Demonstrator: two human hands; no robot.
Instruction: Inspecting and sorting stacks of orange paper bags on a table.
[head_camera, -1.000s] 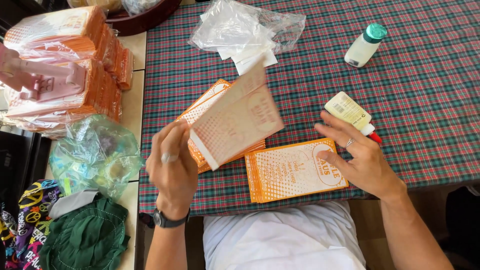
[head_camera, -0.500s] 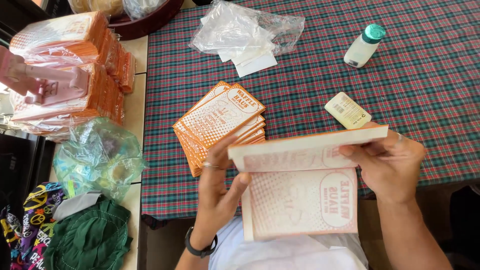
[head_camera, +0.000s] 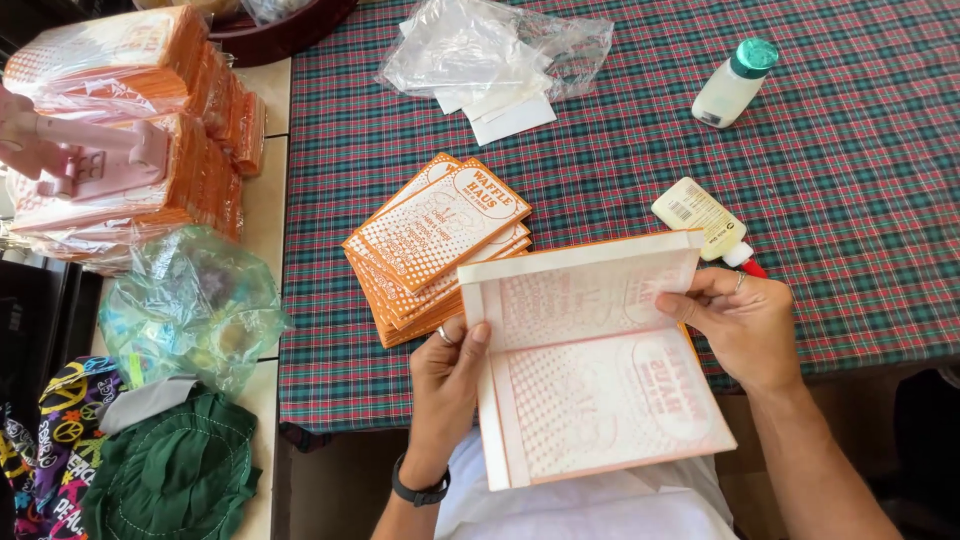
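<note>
Head view: paper bag being folded at the table edge.
The orange-printed paper bag (head_camera: 590, 370) is being pinched by the left hand (head_camera: 445, 385) and right hand (head_camera: 745, 325); a stack of finished bags (head_camera: 435, 245) is lying beside it, and wrapped bundles (head_camera: 120, 130) are waiting unopened.

Hidden under the paper bag (head_camera: 590, 370): the near edge of the counter (head_camera: 850, 200) and most of the left hand's (head_camera: 445, 385) fingers. Cut off by the left edge: wrapped orange bundles (head_camera: 130, 130) and a pink tool (head_camera: 80, 155). Cropped at the far edge: a dark bowl (head_camera: 280, 25). Blurred inside the crumpled clear bag (head_camera: 185, 305): small colourful contents, not tellable.
</note>
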